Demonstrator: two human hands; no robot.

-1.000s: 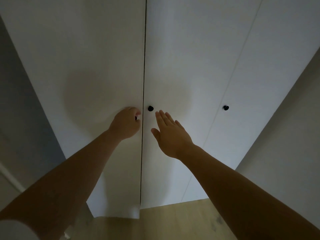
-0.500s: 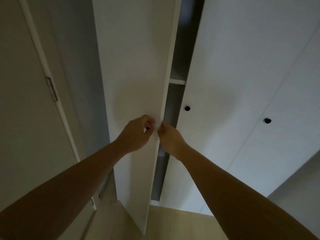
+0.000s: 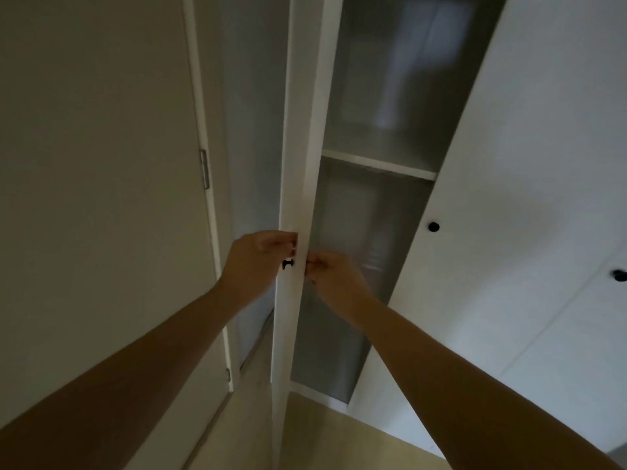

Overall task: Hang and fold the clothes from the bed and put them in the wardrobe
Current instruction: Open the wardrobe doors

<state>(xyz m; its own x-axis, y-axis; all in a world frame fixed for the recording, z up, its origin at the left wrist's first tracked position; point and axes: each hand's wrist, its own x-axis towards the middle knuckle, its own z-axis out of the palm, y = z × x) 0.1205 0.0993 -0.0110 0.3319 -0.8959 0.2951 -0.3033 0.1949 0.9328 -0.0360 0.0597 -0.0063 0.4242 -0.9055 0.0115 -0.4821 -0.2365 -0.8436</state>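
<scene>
Wardrobe [image 3: 543,164], white, fills centre & R of the view, seen close and from low down. All places below are given vs. its open door [image 3: 298,130], which stands edge-on and runs top to bottom mid-view.

R of the open door is the exposed compartment [image 3: 373,79], grey inside, dim & blurred; contents can't be made out. Further R are two closed doors [image 3: 509,300], plain white panels. L of the open door is a beige room door [image 3: 101,198] in a pale frame, shut. Under the open door's foot lies light wood floor [image 3: 339,435]. Just R of the open door, a white shelf [image 3: 378,164] crosses the compartment above hand height.

Both bare forearms come up from the bottom corners & meet at the open door's front edge. The left hand [image 3: 259,257] is on the door's L (outer) side, fingers curled w/ tips on that edge. The right hand [image 3: 334,271] is on the R (inner) side, fingers bent and pinching the same edge. Only the door's thickness separates them. Blur hides exact finger placement.

A small black knob [image 3: 288,263] sits on the open door's outer face, just under the L fingertips, not gripped. R of the open door, each closed door has one too: near knob [image 3: 433,226], far knob [image 3: 620,275]. L of it, there's a metal hinge [image 3: 203,169] on the room door's frame.
</scene>
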